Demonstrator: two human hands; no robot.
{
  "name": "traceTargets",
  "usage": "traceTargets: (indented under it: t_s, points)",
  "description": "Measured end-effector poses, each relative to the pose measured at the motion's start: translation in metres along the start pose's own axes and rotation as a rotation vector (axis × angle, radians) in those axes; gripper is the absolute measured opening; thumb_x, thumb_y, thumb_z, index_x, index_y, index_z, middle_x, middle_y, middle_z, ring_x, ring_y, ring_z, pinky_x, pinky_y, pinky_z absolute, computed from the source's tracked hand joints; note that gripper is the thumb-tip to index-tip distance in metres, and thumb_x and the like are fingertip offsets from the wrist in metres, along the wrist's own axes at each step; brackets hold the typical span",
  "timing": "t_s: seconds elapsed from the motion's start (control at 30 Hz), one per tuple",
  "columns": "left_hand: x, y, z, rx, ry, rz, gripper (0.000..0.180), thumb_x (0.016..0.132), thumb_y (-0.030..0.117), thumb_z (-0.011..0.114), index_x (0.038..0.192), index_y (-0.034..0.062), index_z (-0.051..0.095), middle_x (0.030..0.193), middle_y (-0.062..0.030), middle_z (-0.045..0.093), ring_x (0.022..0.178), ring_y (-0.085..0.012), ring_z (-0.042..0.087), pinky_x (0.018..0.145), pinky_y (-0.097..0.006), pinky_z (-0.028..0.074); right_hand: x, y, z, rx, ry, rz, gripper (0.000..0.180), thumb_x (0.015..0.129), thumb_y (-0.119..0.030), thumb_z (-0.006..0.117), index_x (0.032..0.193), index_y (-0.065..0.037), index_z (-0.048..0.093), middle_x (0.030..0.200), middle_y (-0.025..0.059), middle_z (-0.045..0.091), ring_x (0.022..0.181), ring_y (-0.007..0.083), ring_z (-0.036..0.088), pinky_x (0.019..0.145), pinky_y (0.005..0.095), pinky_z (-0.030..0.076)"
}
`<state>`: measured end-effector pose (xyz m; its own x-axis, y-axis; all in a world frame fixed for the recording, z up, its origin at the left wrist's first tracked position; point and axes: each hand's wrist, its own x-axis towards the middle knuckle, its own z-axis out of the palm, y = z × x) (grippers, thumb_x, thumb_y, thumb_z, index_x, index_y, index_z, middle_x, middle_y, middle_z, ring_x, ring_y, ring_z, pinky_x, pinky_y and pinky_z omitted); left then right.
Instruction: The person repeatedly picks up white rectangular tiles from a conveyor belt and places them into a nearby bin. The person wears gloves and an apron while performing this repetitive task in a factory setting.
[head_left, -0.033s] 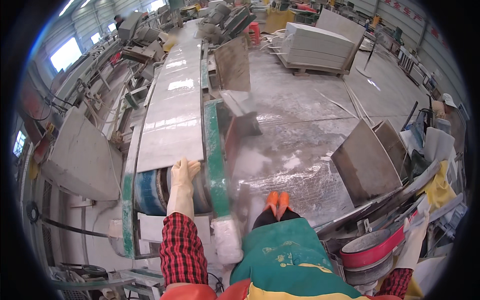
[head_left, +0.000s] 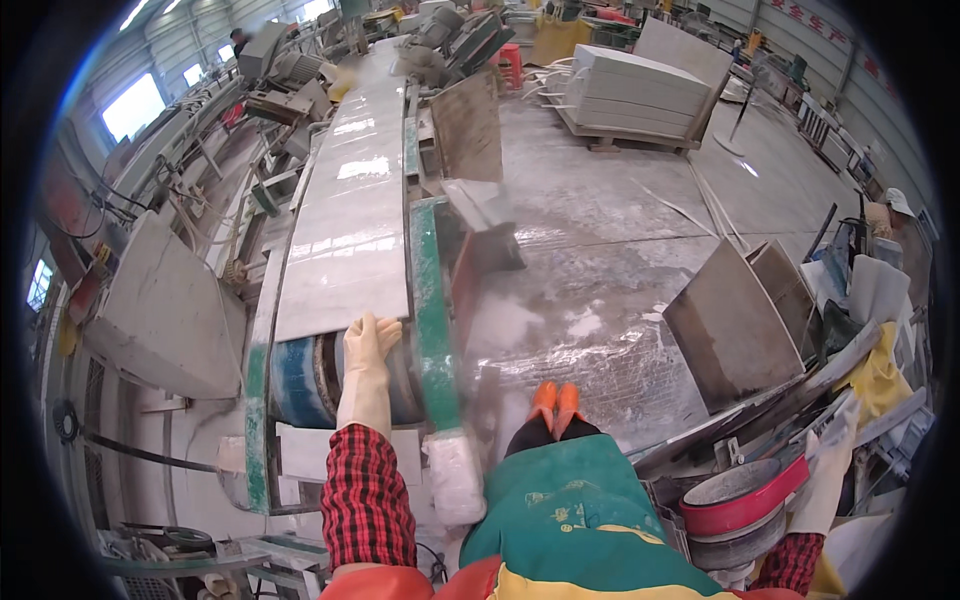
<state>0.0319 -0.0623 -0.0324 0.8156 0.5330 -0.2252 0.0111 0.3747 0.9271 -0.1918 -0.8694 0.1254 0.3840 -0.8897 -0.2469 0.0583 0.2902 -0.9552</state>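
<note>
My left hand [head_left: 369, 343], in a cream rubber glove, is closed on the near edge of a long, wet, pale stone slab [head_left: 345, 250]. The slab lies on a roller conveyor, its near end by a blue roller drum [head_left: 300, 384]. A green side rail [head_left: 433, 320] runs along the slab's right side. At the far right, my right hand [head_left: 832, 460], also gloved, is stretched out beside a round tub with a red rim [head_left: 745, 508]. Its fingers are blurred, so whether they hold anything does not show. A yellow cloth [head_left: 878, 375] hangs close to it.
Brown boards [head_left: 735, 325] lean at the right. A stack of white slabs [head_left: 635, 95] sits on a pallet farther back. Motors [head_left: 430, 30] stand over the conveyor's far end. At the left leans a large grey panel [head_left: 165, 310]. The floor [head_left: 570, 260] is wet.
My right hand has moved slightly farther from me, beside the yellow cloth. My left hand stays on the slab's edge, and the slab has not visibly moved.
</note>
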Motion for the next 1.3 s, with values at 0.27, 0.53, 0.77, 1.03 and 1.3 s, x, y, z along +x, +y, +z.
traceTargets:
  t_s: [0.27, 0.53, 0.77, 1.03, 1.3]
  points:
    - [-0.090, 0.009, 0.075, -0.265, -0.114, -0.153, 0.035, 0.105, 0.029, 0.055, 0.115, -0.0046, 0.062, 0.083, -0.0061, 0.062, 0.068, -0.0156, 0.059, 0.059, -0.026, 0.048, -0.068, 0.059, 0.165, -0.311, -0.805, 0.011, 0.079, 0.069, -0.008, 0.076, 0.145, -0.014, 0.055, 0.084, -0.0043, 0.059, 0.066, 0.0069, 0.053, 0.059, 0.0249, 0.045]
    - [-0.195, 0.053, 0.122, -0.415, -0.540, -0.441, 0.055, 0.104, 0.027, 0.055, 0.147, -0.0032, 0.039, 0.146, -0.0200, 0.051, 0.131, -0.0338, 0.055, 0.104, -0.048, 0.051, -0.266, 0.135, 0.314, -0.579, -1.710, -0.959, 0.078, 0.055, -0.006, 0.082, 0.131, -0.012, 0.064, 0.135, 0.0112, 0.060, 0.122, 0.0311, 0.059, 0.101, 0.0387, 0.052]
    - [-0.162, 0.041, 0.029, -0.542, -0.105, -0.014, 0.047, 0.099, 0.007, 0.049, 0.143, -0.0053, 0.037, 0.140, -0.0284, 0.049, 0.127, -0.0440, 0.054, 0.104, -0.062, 0.050, -0.368, 0.153, 0.374, -0.525, -1.887, -1.672, 0.066, 0.067, -0.026, 0.086, 0.126, -0.011, 0.061, 0.132, 0.0120, 0.060, 0.121, 0.0316, 0.057, 0.106, 0.0403, 0.047]
    - [-0.074, 0.031, -0.065, -0.468, 0.296, -0.042, 0.036, 0.106, 0.013, 0.044, 0.138, -0.0038, 0.041, 0.143, -0.0231, 0.051, 0.131, -0.0400, 0.053, 0.111, -0.054, 0.049, -0.252, 0.152, 0.352, -0.857, -1.577, -1.234, 0.066, 0.075, -0.027, 0.084, 0.135, -0.011, 0.062, 0.146, 0.0178, 0.056, 0.138, 0.0361, 0.050, 0.116, 0.0441, 0.041]
    - [-0.049, 0.011, -0.077, -0.493, 0.321, -0.057, 0.039, 0.105, 0.013, 0.045, 0.138, -0.0065, 0.042, 0.141, -0.0238, 0.052, 0.128, -0.0397, 0.055, 0.111, -0.052, 0.049, -0.115, 0.141, 0.257, -0.910, -1.240, -0.691, 0.063, 0.081, -0.020, 0.081, 0.138, -0.005, 0.060, 0.144, 0.0166, 0.058, 0.138, 0.0290, 0.052, 0.116, 0.0381, 0.039]
